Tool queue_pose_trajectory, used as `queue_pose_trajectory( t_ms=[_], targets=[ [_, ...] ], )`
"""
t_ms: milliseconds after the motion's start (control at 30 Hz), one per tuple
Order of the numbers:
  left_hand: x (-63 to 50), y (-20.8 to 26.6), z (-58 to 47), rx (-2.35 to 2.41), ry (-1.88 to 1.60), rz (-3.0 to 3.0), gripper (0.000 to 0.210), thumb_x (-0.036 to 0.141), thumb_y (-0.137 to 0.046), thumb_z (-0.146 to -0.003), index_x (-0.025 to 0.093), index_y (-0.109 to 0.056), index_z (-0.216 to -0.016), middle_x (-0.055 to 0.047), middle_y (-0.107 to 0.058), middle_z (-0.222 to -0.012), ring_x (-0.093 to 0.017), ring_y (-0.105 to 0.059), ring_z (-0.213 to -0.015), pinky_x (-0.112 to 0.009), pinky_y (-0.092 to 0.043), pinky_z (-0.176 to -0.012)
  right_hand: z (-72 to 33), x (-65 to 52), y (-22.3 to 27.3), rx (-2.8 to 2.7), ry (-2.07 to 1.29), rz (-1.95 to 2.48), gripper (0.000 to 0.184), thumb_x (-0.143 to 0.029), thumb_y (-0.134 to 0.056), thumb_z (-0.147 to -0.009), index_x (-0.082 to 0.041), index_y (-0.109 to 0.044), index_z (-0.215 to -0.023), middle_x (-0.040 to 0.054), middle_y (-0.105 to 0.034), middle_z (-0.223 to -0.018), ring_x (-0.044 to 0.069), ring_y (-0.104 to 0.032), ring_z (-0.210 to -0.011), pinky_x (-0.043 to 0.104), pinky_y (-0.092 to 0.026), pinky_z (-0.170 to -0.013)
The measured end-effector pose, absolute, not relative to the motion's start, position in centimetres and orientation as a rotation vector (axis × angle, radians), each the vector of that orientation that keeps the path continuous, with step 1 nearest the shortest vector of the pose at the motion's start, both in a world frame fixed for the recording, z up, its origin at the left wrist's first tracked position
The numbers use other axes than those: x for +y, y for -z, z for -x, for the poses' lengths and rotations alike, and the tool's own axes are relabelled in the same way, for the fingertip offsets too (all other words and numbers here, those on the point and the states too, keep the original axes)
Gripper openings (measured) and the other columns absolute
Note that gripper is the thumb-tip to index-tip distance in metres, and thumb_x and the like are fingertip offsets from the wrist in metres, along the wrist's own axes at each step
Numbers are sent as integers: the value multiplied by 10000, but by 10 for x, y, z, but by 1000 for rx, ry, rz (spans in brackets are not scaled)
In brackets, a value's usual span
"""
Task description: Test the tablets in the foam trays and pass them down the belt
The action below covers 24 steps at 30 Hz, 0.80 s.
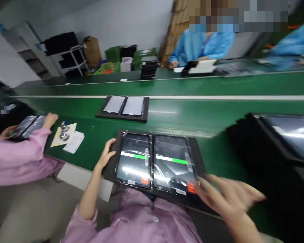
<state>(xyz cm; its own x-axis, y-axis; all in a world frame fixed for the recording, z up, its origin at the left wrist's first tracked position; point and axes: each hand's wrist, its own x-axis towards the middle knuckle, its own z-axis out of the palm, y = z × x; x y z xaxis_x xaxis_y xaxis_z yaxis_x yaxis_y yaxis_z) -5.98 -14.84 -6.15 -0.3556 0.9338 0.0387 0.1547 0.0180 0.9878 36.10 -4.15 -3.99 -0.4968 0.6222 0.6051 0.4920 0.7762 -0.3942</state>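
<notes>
Two tablets with glossy screens, a left tablet (135, 168) and a right tablet (171, 168), lie side by side in a black tray (199, 155) on the green bench in front of me. Each screen shows a white and green bar and an orange patch at its lower right corner. My left hand (105, 156) grips the tray's left edge, thumb and fingers at its side. Blurred by motion, my right hand (225, 194) hovers over the tray's lower right corner with fingers spread, its fingertips close to the right tablet's orange patch. Whether they touch the glass I cannot tell.
Another black tray with two pale-screened tablets (133, 106) sits farther back on the green bench (182, 113). Stacked black trays (258, 148) rise at the right. Papers (73, 141) lie at the left, beside a co-worker's hand (50, 120). Across the bench sits a person in blue (192, 44).
</notes>
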Motion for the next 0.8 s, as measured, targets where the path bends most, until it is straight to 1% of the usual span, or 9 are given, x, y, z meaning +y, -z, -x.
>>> queue_pose_trajectory(
  t_ms=[67, 200, 267, 400, 467, 533, 633, 733, 800],
  targets=[
    [-175, 69, 60, 1647, -1227, -1362, 766, 531, -558, -849, 174, -335, -1489, -144, -282, -1631, -319, -248, -1510, -459, -185, -1248, -370, -56, 44, -2315, -156, 820, 296, -541, -736, -837, -485, -724, -1127, 40, -691, -1204, 315, -595, -1115, 588, -293, -1108],
    [-206, 77, 52, 1645, -1096, -1546, 776, 563, -470, -935, 205, -185, -1562, -129, -97, -1692, -331, -108, -1554, -500, -149, -1265, -349, -72, 43, -2611, -237, 746, 485, -656, -672, -836, -454, -677, -1277, 60, -576, -1431, 368, -495, -1239, 652, -161, -1141],
    [-211, 76, 46, 1697, -1039, -1613, 770, 562, -471, -954, 219, -157, -1568, -138, -50, -1695, -343, -71, -1556, -533, -140, -1260, -337, -77, 36, -2696, -347, 751, 478, -670, -664, -842, -431, -697, -1254, 66, -529, -1480, 383, -450, -1289, 676, -99, -1149],
    [-210, 71, 39, 1823, -883, -1716, 773, 540, -482, -972, 231, -107, -1573, -161, -24, -1690, -337, -59, -1558, -548, -159, -1249, -331, -74, 23, -2768, -562, 784, 371, -661, -690, -829, -388, -780, -1064, 36, -522, -1484, 405, -402, -1337, 691, -14, -1162],
    [-209, 70, 38, 1833, -835, -1751, 760, 537, -460, -981, 234, -92, -1573, -163, -25, -1688, -327, -61, -1560, -541, -171, -1247, -337, -58, 25, -2621, -559, 891, 310, -610, -671, -858, -400, -780, -1056, 23, -541, -1450, 394, -406, -1330, 675, -48, -1170],
    [-209, 70, 38, 1842, -792, -1793, 758, 530, -457, -982, 231, -85, -1572, -171, -22, -1685, -325, -60, -1560, -541, -176, -1244, -345, -30, 36, -2352, -519, 1102, 327, -541, -582, -920, -394, -746, -1162, 54, -540, -1418, 369, -416, -1315, 640, -161, -1162],
    [-208, 67, 42, 1907, -672, -1838, 814, 520, -516, -960, 230, -69, -1575, -186, 29, -1680, -339, -26, -1560, -562, -164, -1238, -353, 21, 65, -1946, -551, 1444, 422, -470, -489, -945, -279, -710, -1249, 146, -539, -1298, 356, -448, -1270, 586, -307, -1106],
    [-199, 53, 49, 1975, -643, -1825, 904, 542, -546, -942, 245, 12, -1588, -185, 130, -1673, -356, 54, -1554, -588, -180, -1224, -355, 57, 90, -1756, -667, 1585, 375, -449, -550, -892, -244, -759, -1127, 145, -516, -1259, 353, -436, -1295, 566, -287, -1127],
    [-183, 37, 51, 1985, -669, -1827, 879, 553, -508, -964, 279, 34, -1598, -160, 113, -1684, -349, 43, -1555, -597, -195, -1216, -357, 66, 98, -1724, -710, 1583, 337, -450, -616, -852, -266, -774, -1087, 127, -497, -1287, 348, -410, -1331, 548, -256, -1149]
  ],
)
